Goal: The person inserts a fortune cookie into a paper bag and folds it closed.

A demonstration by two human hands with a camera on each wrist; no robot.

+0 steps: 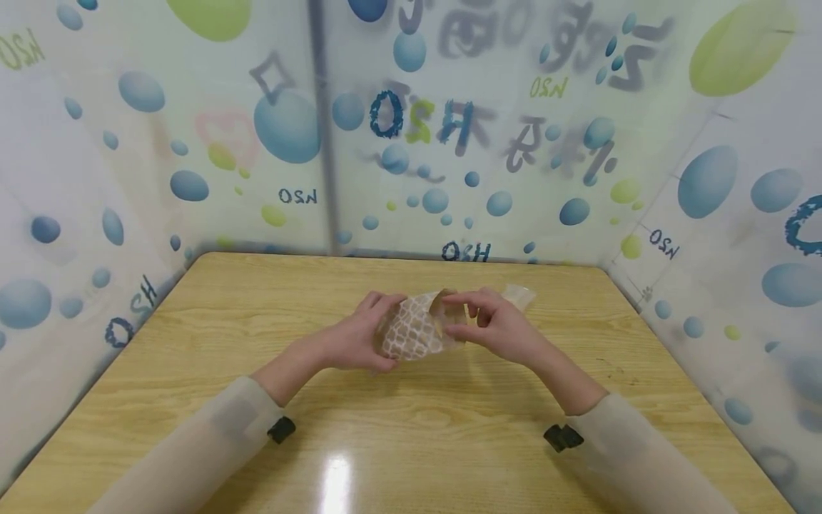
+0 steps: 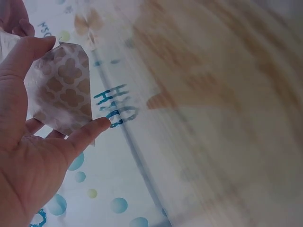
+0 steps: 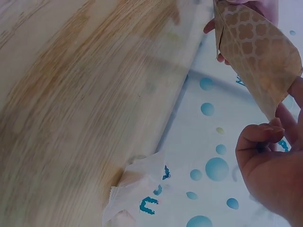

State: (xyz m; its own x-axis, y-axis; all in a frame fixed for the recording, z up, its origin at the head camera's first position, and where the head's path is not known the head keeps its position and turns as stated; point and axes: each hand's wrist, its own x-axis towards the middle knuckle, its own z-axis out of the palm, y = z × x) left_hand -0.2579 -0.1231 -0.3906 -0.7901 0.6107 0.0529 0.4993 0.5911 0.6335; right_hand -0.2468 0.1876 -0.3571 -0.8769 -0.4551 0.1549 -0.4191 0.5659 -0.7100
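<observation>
Between both hands, above the table, is a brown paper bag [image 1: 411, 330] with a white lattice pattern, its mouth turned to the right. My left hand [image 1: 359, 334] grips the bag's left end; in the left wrist view the thumb and fingers reach round the patterned paper [image 2: 66, 90]. At the mouth, my right hand [image 1: 504, 330] holds the rim with its thumb and fingers. From the right wrist view, the bag [image 3: 255, 47] looks flattish, with its lower corner at the right fingers. The inside of the bag is mostly hidden.
A crumpled clear plastic wrapper [image 1: 519, 295] lies on the wooden table [image 1: 411, 442] just behind the right hand. Curtain-like walls [image 1: 385, 185] printed with blue and green drops stand round the table's back and sides.
</observation>
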